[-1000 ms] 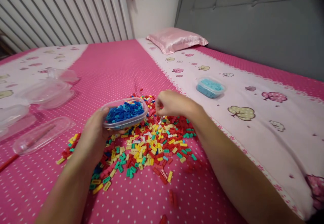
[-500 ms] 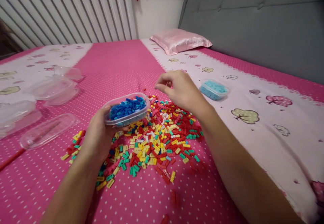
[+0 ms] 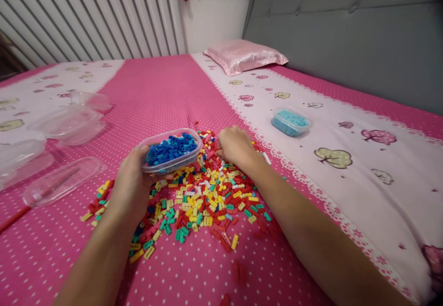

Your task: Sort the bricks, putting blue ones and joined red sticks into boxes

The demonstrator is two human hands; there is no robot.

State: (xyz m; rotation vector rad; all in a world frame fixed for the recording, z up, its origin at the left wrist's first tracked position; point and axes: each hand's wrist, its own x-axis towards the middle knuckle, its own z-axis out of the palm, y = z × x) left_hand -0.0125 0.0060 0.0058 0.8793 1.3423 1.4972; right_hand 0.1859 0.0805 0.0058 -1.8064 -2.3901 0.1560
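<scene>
Over the far-left part of a loose, many-coloured heap of small plastic bricks (image 3: 211, 200), the left hand (image 3: 133, 170) holds up an oval, clear plastic tub (image 3: 178, 161) filled with dark blue bricks (image 3: 171, 150). Its thumb lies over the near-left rim and its fingers reach underneath, so the grip is firm and the tub sits slightly tilted. At the far-right side of the heap, the right hand (image 3: 237, 147) is bent down with its fingers curled in towards the bricks; whether the fingertips pinch one cannot be told, since the hand hides them.

The step in hand looks like picking bricks out of the heap by colour, with blue gathered in the tub. Judging by that, the next move calls for a fine fingertip pinch on a single brick among close-packed red, yellow, green and white ones, and for the tub to be kept level and near.

Beyond the heap to the right stands a second clear plastic tub of pale blue bricks (image 3: 289, 126). Well to the left of the heap lie translucent plastic containers (image 3: 67, 121) and, nearer, a flat clear plastic lid (image 3: 65, 181) with a thin red stick (image 3: 15, 218) beside or under it.
</scene>
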